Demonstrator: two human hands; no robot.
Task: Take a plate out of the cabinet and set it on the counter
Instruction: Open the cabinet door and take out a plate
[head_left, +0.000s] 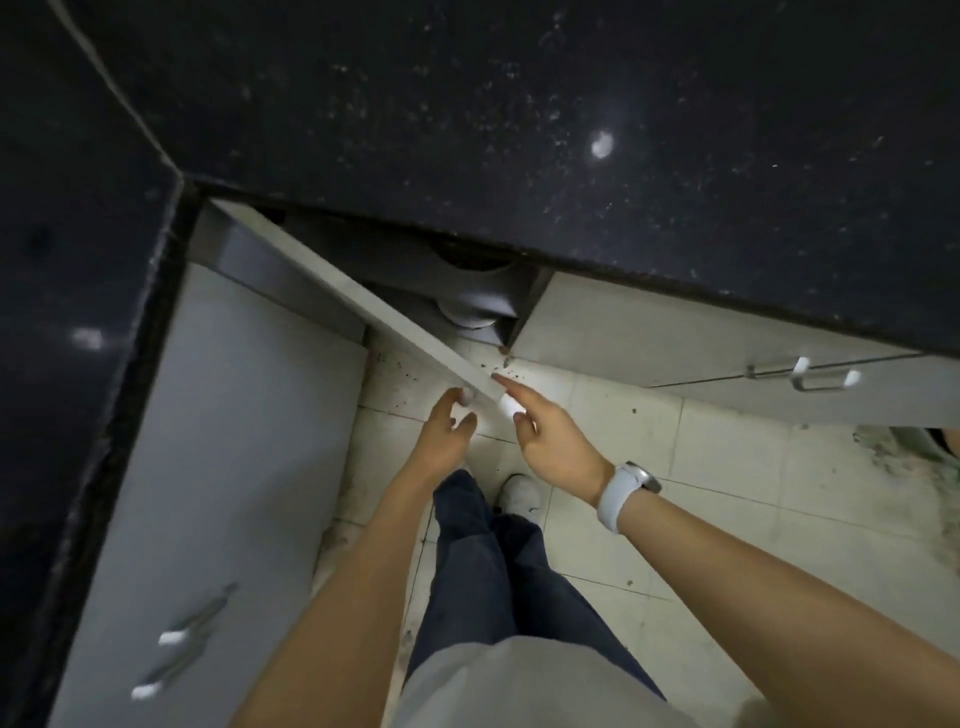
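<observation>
While we are reaching down toward the floor cupboards, our right hand is spreading open, its forefinger stretched out and its tip touching the far end of the cabinet door; it is gripping nothing. Our left hand is hovering just beside it on the other side of that door edge, fingers loosely curled and half open, and we cannot tell whether its fingertips are touching the door or only nearing it. A white watch is sitting on the right wrist.

Beyond both hands, the door is standing swung out, its thin edge running away from our fingertips up to the corner of the cupboard. Further past the door's end, well apart from either hand, the plates are showing as pale rounded rims stacked inside the dim opening, partly hidden by shadow. Above them, the dark speckled counter is overhanging the cabinet. To the right of the right hand, a closed cupboard with a metal handle is sitting; below our hands, pale floor tiles, dark trousers and a white shoe are showing.
</observation>
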